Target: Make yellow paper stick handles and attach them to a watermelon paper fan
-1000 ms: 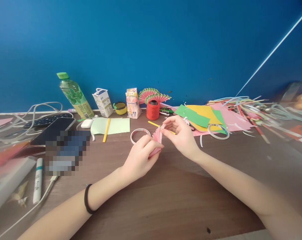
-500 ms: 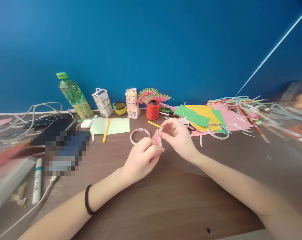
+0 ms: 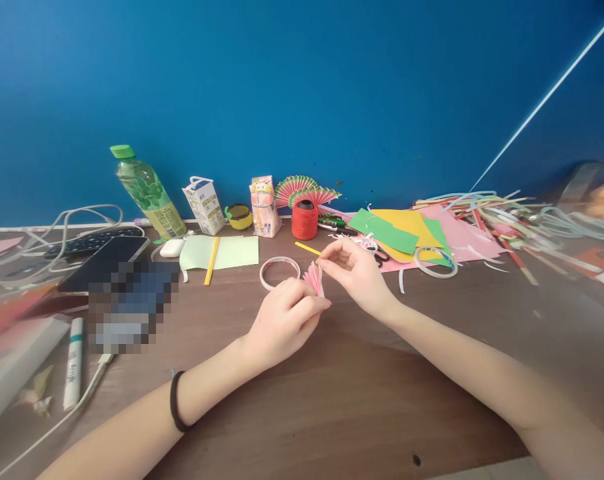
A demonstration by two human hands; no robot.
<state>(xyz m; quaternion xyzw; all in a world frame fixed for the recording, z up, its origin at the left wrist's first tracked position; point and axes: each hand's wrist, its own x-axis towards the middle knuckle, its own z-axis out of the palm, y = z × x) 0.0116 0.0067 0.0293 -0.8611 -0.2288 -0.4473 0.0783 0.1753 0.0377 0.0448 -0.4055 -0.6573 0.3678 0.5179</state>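
My left hand (image 3: 285,323) is closed round the lower part of a small pink pleated paper (image 3: 313,279), whose folds fan out slightly above the fingers. At the upper right edge of the folds, my right hand (image 3: 357,277) pinches with thumb and forefinger; its other fingers are curled. The exact spot under those fingertips is too small to make out. Just behind my left hand lies a roll of tape (image 3: 263,281). A yellow paper strip (image 3: 306,247) ends near the right fingertips. Farther back, pink and green pleated fans (image 3: 315,195) stand behind a red thread spool (image 3: 305,223).
Coloured paper sheets (image 3: 432,230), another tape roll (image 3: 435,273) and many thin strips (image 3: 502,213) lie to the right. Along the wall stand a green-capped bottle (image 3: 149,197) and two cartons (image 3: 205,207). Phones (image 3: 105,263), cables and a marker (image 3: 74,367) occupy the left.
The pleats between my hands have spread a little wider. Both hands stay almost in place, with the right fingertips still at the paper's upper edge.
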